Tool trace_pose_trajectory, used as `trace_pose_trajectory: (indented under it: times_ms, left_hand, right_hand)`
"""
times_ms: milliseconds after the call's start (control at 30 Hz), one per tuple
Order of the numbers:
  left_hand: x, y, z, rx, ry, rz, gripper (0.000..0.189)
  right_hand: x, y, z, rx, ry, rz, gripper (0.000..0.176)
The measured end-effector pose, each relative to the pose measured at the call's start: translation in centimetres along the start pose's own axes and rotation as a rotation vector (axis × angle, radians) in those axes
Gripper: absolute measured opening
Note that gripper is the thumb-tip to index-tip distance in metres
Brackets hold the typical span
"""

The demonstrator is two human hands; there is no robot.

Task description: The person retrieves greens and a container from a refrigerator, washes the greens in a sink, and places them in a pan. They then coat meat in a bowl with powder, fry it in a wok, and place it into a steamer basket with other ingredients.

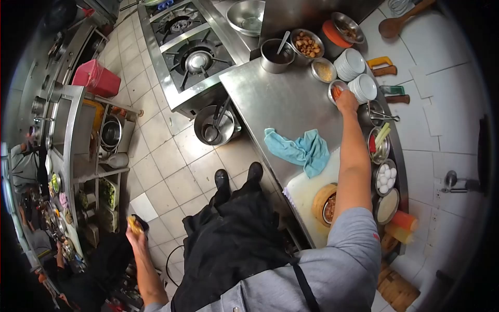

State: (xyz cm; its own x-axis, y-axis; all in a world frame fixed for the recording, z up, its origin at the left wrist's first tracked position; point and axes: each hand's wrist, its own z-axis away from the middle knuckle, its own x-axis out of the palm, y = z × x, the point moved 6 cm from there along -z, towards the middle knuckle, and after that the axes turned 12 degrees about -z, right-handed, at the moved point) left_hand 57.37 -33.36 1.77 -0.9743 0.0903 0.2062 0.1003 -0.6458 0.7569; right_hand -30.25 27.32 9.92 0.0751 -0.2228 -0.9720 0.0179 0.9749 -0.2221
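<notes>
Held out at the lower left, my left hand point(136, 237) is closed around a small yellow item point(135, 224) that I cannot make out clearly. My right hand point(347, 101) reaches into a small metal bowl point(331, 93) of orange-red pieces point(337, 92); its fingertips are partly hidden there. White stacked dishes point(363, 88) stand just beside that bowl. Under my right forearm, a round wooden container point(321, 204) with reddish-brown food rests on a white board point(299, 193). A crumpled blue cloth point(304, 151) lies on the steel counter point(270, 101).
Bowls of browned cubes point(307, 44) and eggs point(384, 178) line the counter's wall side. A gas stove point(198, 61) is at the upper left, with a pot point(226, 134) on the floor below. Shelving point(78, 125), a red bin point(96, 78) and other people stand at left.
</notes>
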Motion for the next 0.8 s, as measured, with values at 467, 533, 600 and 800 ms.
trace_pose_trajectory:
  times_ms: [467, 533, 600, 800]
  left_hand:
    - [12.9, -6.6, 0.9, -0.179, -0.046, 0.165, 0.028]
    - [16.2, -5.7, -0.7, -0.181, -0.092, 0.095, 0.028]
    - [19.8, -5.4, -1.9, -0.2, -0.251, 0.06, 0.029]
    - [25.5, -9.0, -7.4, -0.436, -0.402, -0.078, 0.029]
  right_hand:
    - [0.1, 1.5, -0.5, -0.011, 0.251, -0.49, 0.024]
    - [-0.4, 1.3, 0.2, -0.006, 0.226, -0.568, 0.026]
    - [-1.6, 1.6, 1.5, -0.081, 0.261, -0.611, 0.028]
    - [-12.2, 7.1, 23.0, 0.04, 0.038, -0.842, 0.02]
